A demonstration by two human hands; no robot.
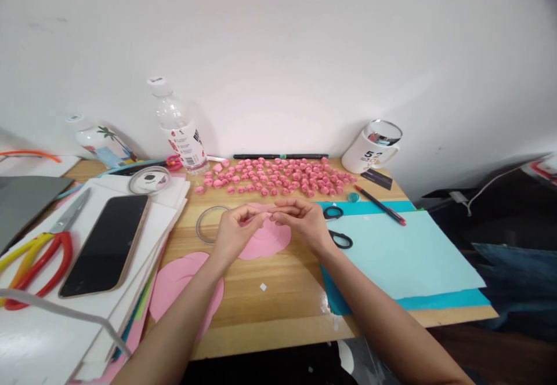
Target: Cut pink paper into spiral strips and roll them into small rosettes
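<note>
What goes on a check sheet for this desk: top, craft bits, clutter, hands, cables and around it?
Surface: wooden table, with a white scrap on it.
Job's things: many small pink rolls near the wall; two pink paper shapes nearer.
Clutter: phone and red-yellow scissors on stacked papers; bottle and mug behind.
Hands: left hand and right hand meet at the fingertips; anything held is too hidden to tell.
Cables: grey cord lower left; white cable right.
Surroundings: white wall.

Two hands (241, 228), dozens of pink rolls (297, 175), two pink rounds (272, 243), two bottles (185, 141), one mug (364, 152), one phone (107, 244)
</note>
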